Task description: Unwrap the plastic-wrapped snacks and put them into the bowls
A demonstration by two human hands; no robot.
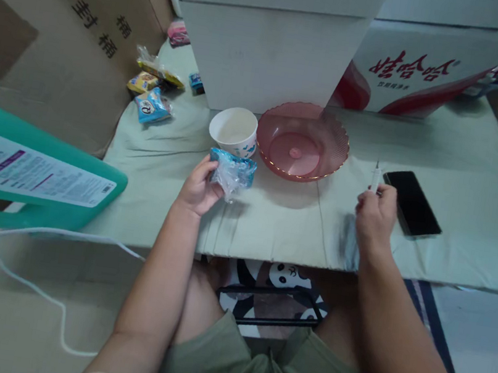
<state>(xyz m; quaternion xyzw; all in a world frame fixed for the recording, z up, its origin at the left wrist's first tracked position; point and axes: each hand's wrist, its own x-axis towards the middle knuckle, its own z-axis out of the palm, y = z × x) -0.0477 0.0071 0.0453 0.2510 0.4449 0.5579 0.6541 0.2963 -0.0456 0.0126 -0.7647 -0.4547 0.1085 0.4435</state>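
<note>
My left hand (199, 188) is closed on a crumpled blue and clear snack wrapper (231, 172), held just above the pale green cloth in front of a white paper cup (233, 130). My right hand (374, 216) is pinched round a thin white pen-like tool (375, 177) that points away from me, right beside a black phone (412, 203) lying flat. A pink ribbed plastic bowl (302, 141) stands between the two hands, with nothing in it.
Several wrapped snacks (154, 92) lie at the far left. White boxes (269, 52) and a red and white carton (416, 71) stand behind. A cardboard box (52, 26) and a teal container (30, 179) flank the left. A white cable (49, 300) runs over the floor.
</note>
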